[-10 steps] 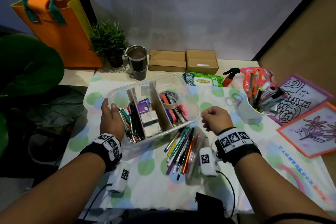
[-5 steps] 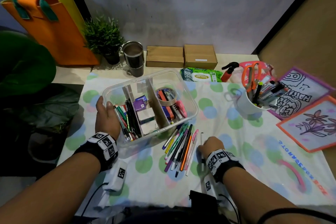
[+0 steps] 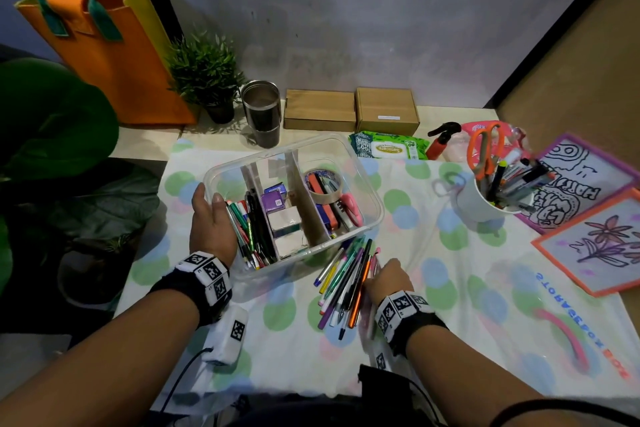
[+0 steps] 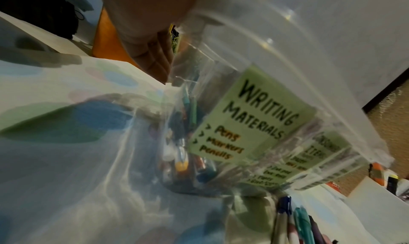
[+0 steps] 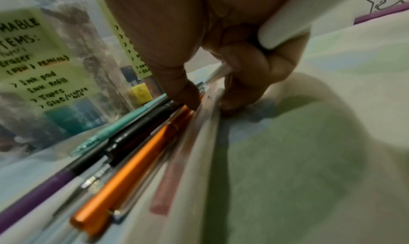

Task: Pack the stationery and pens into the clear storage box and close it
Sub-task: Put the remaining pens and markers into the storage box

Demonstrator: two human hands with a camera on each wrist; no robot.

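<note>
The clear storage box [image 3: 377,208] stands open on the dotted cloth, with dividers, pens, small boxes, tape and erasers inside. My left hand [image 3: 207,199] grips its left rim, thumb over the edge; in the left wrist view the hand [image 4: 170,38] holds the box wall [image 4: 309,69] above a green "Writing Materials" label [image 4: 254,118]. A pile of loose pens [image 3: 343,284] lies in front of the box. My right hand [image 3: 375,265] is at the pile's right edge. In the right wrist view its thumb and curled fingers [image 5: 212,101] pinch thin pink and clear pens beside an orange pen [image 5: 132,169].
A white cup [image 3: 479,199] with markers and orange scissors stands to the right, next to two framed drawings [image 3: 588,246]. Along the back are a wipes pack [image 3: 388,149], spray bottle [image 3: 441,140], two cardboard boxes [image 3: 320,111], steel tumbler [image 3: 265,114], plant [image 3: 207,73] and orange bag [image 3: 114,59].
My right hand left the box's right side, came down toward me past the pens and now pinches the pens at the pile's right edge. The left hand kept its hold on the rim.
</note>
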